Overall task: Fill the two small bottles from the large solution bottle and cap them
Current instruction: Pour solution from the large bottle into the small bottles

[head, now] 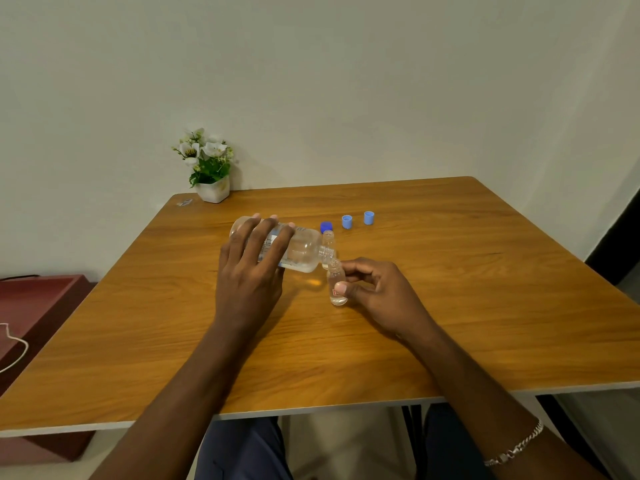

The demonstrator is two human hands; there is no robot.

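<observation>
A person seated at a wooden desk point(450, 306) tips a large clear solution bottle point(298, 252) almost onto its side with the left hand point(251, 268), whose fingers are wrapped over the labelled body, the open neck pointing toward the right edge of the desk. The bottle is see-through, with a white and blue label and a shallow pool of liquid lying along its lower wall. Its mouth meets the open top of a small clear bottle point(336, 285), which the right hand point(375, 294) pinches between thumb and fingers near the middle of the desk; a little clear liquid shows at the bottom of it, and a red mark sits on its side. A second small bottle point(328, 237), uncapped, stands just behind the large bottle's neck; whether it holds liquid is hard to judge from here. Toward the far edge lie a dark blue cap point(326, 227) and two light blue caps point(347, 222) point(369, 217). A potted white flower point(209, 168) stands at the far left corner. A silver bracelet point(516, 448) circles the right wrist.
</observation>
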